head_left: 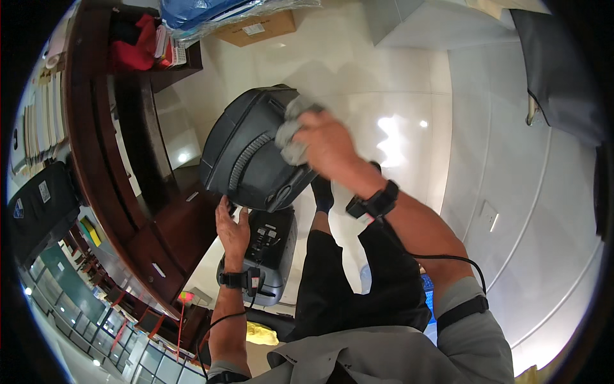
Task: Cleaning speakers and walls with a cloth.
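Note:
A large black plastic cabinet [249, 139] with a curved ribbed handle [247, 161] stands tilted before me. My right hand [326, 144] is shut on a crumpled grey cloth [292, 134] and presses it against the cabinet's right side. The hand and cloth are blurred. At the cabinet's lower left edge is my left hand [232, 230], its thumb and fingers spread around a small dark part. Whether it grips there I cannot tell. Just below the cabinet is a black and grey device [268, 245] with a panel of sockets or knobs, partly hidden by the cabinet.
A dark wooden desk [163, 230] with drawers runs along the left. A cardboard box [259, 29] and a blue plastic-wrapped bundle [201, 14] lie at the far side. On the right stands a white wall [484, 144]. A yellow cloth [261, 333] lies near my legs.

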Tool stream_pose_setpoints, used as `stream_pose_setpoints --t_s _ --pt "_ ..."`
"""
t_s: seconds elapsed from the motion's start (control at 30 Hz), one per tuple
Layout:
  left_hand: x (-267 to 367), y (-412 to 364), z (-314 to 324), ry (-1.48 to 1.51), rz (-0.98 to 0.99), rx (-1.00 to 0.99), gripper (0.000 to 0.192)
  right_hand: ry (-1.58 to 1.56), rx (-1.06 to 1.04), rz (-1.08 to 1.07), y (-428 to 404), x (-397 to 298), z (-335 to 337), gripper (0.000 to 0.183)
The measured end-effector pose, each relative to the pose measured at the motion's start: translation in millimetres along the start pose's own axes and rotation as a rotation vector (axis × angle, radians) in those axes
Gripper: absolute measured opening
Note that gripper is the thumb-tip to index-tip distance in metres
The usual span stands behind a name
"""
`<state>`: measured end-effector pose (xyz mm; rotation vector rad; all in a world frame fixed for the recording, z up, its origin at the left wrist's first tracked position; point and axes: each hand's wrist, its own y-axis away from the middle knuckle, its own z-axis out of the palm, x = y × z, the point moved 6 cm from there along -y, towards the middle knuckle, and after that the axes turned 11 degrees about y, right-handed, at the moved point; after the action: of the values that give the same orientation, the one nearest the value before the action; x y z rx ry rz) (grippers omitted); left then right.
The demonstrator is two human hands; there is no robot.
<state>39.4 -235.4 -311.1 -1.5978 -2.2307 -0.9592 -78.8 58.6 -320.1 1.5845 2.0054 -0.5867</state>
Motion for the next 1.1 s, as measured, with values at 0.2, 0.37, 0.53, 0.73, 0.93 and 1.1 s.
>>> stream_pose_setpoints --t_s 0.2,0.37,0.53,0.73,0.93,1.1 --pt "80 10 42 -0.049 0.4 -0.261 0.051 -0.416 0.087 0.249 -7 45 43 0.052" --pt "64 4 82 -0.108 0.398 -0.253 0.049 -0.456 -0.117 0.575 87 77 128 0.036" --pt "71 -12 123 -0.121 0.357 -0.101 0.028 -0.482 -0.412 0.549 227 102 238 0.029" --pt "55 -20 95 -0.187 0.318 -0.173 0.027 -1.031 -0.181 0.966 193 75 198 0.024" --pt "42 -23 83 -0.24 0.424 -0.3 0.026 -0.791 0.016 0.533 93 77 121 0.026" --pt "26 -20 78 -0.293 0.571 -0.428 0.026 -0.733 -0.098 0.585 103 112 212 0.026"
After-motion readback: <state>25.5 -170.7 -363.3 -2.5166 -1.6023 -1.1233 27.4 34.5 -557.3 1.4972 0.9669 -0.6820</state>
